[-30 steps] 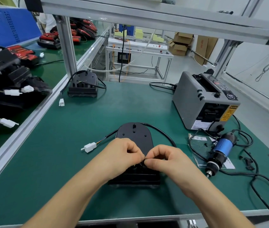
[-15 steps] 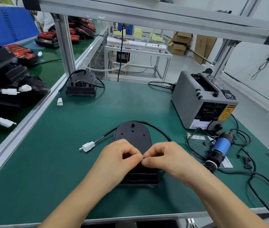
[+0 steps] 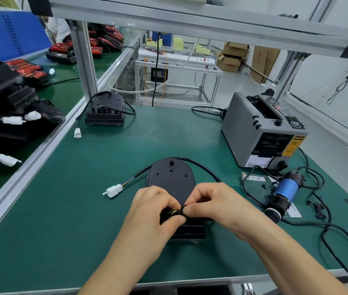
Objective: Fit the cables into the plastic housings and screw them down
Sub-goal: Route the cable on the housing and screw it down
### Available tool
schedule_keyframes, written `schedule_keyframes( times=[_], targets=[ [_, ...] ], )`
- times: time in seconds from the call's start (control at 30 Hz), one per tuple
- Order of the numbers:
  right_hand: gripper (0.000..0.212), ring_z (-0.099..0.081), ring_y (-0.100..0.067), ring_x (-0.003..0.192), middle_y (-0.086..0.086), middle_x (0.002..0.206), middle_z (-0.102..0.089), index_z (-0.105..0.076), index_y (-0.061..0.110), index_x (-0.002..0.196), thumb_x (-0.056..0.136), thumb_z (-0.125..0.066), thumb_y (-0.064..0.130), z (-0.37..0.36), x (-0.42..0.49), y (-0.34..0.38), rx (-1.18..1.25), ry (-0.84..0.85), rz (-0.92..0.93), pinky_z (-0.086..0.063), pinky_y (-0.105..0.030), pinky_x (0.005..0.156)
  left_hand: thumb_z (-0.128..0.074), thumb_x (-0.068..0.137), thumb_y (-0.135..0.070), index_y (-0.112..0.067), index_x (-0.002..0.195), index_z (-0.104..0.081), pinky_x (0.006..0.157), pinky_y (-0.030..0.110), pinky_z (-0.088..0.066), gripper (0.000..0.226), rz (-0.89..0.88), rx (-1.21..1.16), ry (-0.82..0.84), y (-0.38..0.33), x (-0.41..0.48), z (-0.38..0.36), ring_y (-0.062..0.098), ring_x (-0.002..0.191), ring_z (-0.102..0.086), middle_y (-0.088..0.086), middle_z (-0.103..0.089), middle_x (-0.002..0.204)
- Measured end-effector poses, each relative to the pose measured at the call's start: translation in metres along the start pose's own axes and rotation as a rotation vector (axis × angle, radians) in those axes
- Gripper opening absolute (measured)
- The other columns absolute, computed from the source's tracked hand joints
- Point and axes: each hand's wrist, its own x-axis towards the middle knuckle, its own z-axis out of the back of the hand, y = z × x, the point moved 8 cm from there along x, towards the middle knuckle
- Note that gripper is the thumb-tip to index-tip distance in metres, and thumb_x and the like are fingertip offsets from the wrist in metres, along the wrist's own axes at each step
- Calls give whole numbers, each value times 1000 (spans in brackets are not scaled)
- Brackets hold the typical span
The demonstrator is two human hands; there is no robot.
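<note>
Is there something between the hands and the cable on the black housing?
Nothing visible. Both the left hand and the right hand pinch the cable over the near end of the black housing.

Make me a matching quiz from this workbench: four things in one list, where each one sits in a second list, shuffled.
Things: 1 white connector; 2 blue screwdriver; 3 grey tape dispenser; 4 spare black housing.
Places: A back right of the mat; B left of the near housing; C back left, by the frame post; D right of the near housing, on its side.
Pairs: 1-B, 2-D, 3-A, 4-C.
</note>
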Motion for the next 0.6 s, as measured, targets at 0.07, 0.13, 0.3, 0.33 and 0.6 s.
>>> schedule_keyframes(
  times=[0.07, 0.13, 0.3, 0.33, 0.6],
  targets=[
    [14, -55, -3, 60, 7, 64, -66, -68, 18, 67, 73, -80, 14, 0, 0, 1, 20, 0, 15, -44, -16, 61, -76, 76, -23, -34, 75, -59, 81, 3, -27, 20, -20, -7, -18, 0, 1, -1, -5, 102, -39, -20, -53, 89],
    [13, -57, -1, 61, 8, 65, -67, -69, 18, 68, 73, -80, 14, 1, -1, 1, 28, -14, 23, -46, -14, 62, -77, 74, -18, -31, 73, -60, 81, 4, -27, 21, -30, -38, -35, 0, 2, -1, -3, 102, -40, -19, -54, 87],
    [16, -52, 8, 56, 16, 63, -64, -68, 27, 67, 79, -75, 19, 4, -8, 5, -102, -50, 78, -40, -6, 59, -76, 75, -14, -31, 74, -61, 83, 3, -26, 23, -29, -77, -53, 2, 1, -3, -1, 106, -39, -22, -52, 95],
    [17, -51, 7, 59, 15, 66, -63, -66, 29, 67, 80, -74, 21, 5, -9, 6, -154, -65, 95, -40, -7, 60, -76, 76, -15, -33, 75, -61, 84, 3, -25, 24, -32, -80, -40, 3, 0, -3, -2, 108, -39, -23, -52, 96],
    [17, -46, 6, 55, 14, 63, -58, -65, 26, 68, 82, -72, 23, 1, -6, -3, -168, 17, 34, -37, -7, 56, -62, 82, -23, -27, 82, -63, 76, 15, -38, 4, -186, -13, -29, -2, -8, 4, 8, 91, -52, -18, -53, 92]
  ],
)
